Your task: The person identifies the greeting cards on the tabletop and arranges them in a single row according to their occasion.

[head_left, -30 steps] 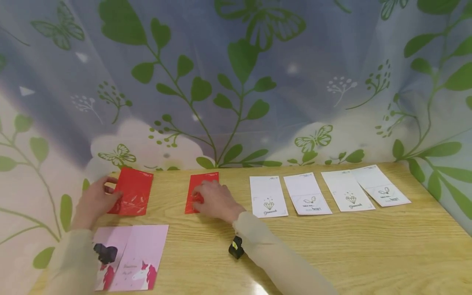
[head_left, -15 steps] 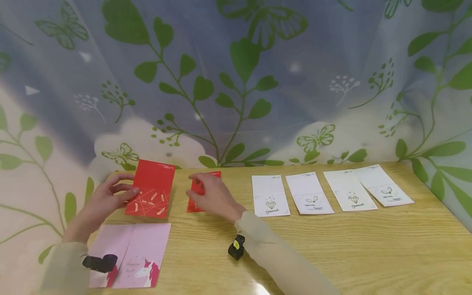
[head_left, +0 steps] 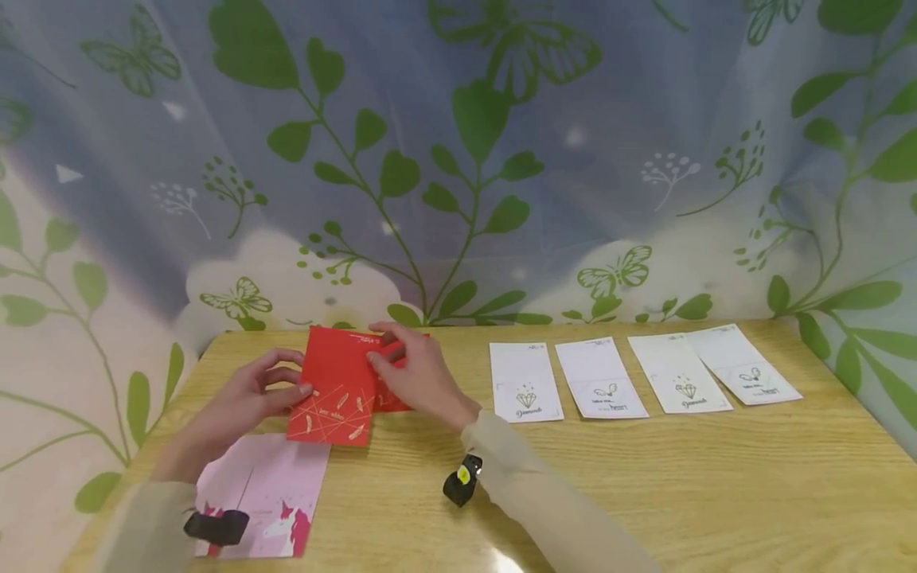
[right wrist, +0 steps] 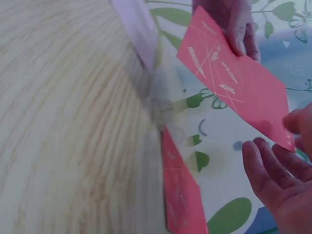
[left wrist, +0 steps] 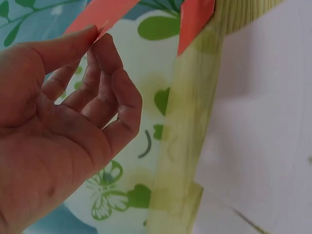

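My left hand pinches a red card by its left edge, between thumb and fingers. Gold feather shapes and crossing lines decorate the card's lower half. In the left wrist view only a corner of this card shows at the fingertips. The right hand has its thumb over the card's upper right corner, with the fingers behind; the right wrist view shows that corner between thumb and fingers. A second red card lies on the table, partly hidden behind the held card and the right hand.
Two pink unicorn cards overlap on the table at front left, partly under the left arm. Several white cards lie in a row on the right, the last two overlapping. A leaf-patterned cloth hangs behind the table.
My left hand has lifted the red card from the far left and carried it rightward, partly over the other red card. The right hand has risen off that other card to the held one's corner.
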